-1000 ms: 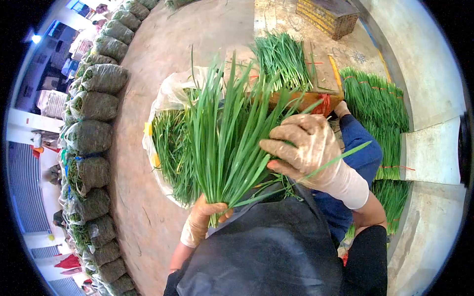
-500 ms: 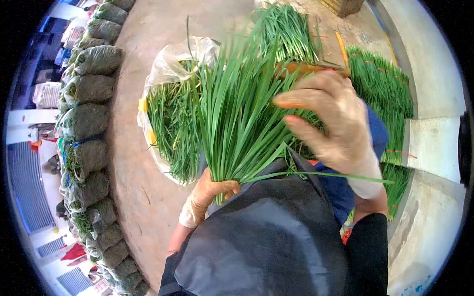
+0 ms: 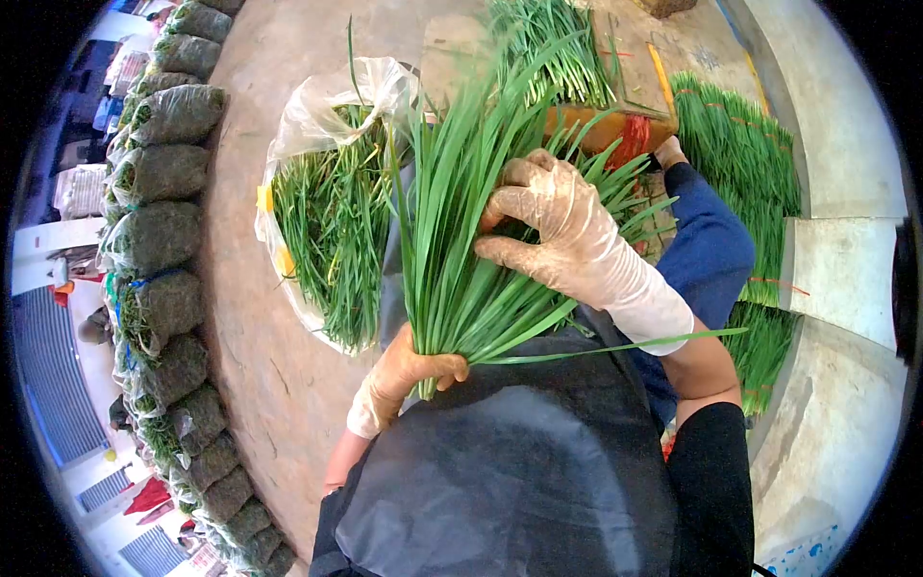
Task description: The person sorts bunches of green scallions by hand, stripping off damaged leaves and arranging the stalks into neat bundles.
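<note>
My left hand (image 3: 404, 375), in a thin glove, is closed round the stem ends of a bunch of garlic chives (image 3: 461, 231). The long flat leaves fan up and away from that fist, and one stray leaf (image 3: 625, 348) sticks out to the right. My right hand (image 3: 553, 226), gloved too, is at the right side of the fanned leaves. Its fingers are bent and its thumb stands apart from them, with leaves showing behind the gap. A dark apron (image 3: 490, 471) covers my lap below the bunch.
An open clear plastic bag (image 3: 303, 130) of loose chives stands at the left on the floor (image 3: 260, 317). Ahead, more chives (image 3: 558, 58) lie on a cardboard-coloured surface. Tied bundles (image 3: 735, 154) line the right wall. Filled bags (image 3: 168, 236) form a row at far left.
My right hand has swung left and down, from beside the bunch onto its leaves. My left hand keeps its hold on the stems. The view has shifted slightly.
</note>
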`<state>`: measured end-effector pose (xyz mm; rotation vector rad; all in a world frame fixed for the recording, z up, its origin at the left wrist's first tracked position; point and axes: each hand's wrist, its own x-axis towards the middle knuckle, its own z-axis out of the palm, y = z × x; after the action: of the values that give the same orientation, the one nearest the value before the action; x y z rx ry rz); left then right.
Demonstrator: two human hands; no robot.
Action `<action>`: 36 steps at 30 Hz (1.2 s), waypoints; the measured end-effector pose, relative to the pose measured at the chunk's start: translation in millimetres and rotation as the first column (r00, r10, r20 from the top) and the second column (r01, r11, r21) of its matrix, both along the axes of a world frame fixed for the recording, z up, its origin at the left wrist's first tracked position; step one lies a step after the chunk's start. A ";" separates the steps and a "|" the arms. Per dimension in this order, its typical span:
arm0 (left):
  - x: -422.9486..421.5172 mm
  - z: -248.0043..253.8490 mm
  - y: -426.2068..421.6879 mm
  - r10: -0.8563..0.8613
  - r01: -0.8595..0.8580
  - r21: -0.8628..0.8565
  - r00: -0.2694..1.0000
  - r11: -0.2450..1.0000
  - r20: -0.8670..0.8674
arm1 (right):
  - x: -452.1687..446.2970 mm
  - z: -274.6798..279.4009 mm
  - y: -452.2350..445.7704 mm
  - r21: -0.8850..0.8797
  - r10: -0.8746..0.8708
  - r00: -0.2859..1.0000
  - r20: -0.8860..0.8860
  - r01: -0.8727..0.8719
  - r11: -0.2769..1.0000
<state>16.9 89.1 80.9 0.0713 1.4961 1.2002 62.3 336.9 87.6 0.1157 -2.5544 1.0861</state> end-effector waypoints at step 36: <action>-71.4 35.9 -36.7 -0.362 -0.014 -0.443 -0.599 0.897 -0.714 | 65.9 47.9 50.8 -0.264 -0.390 0.863 -0.320 0.314 0.912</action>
<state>-54.6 52.4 116.8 1.9029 2.9932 0.0444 128.2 387.7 135.4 -0.1846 -2.0148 1.0561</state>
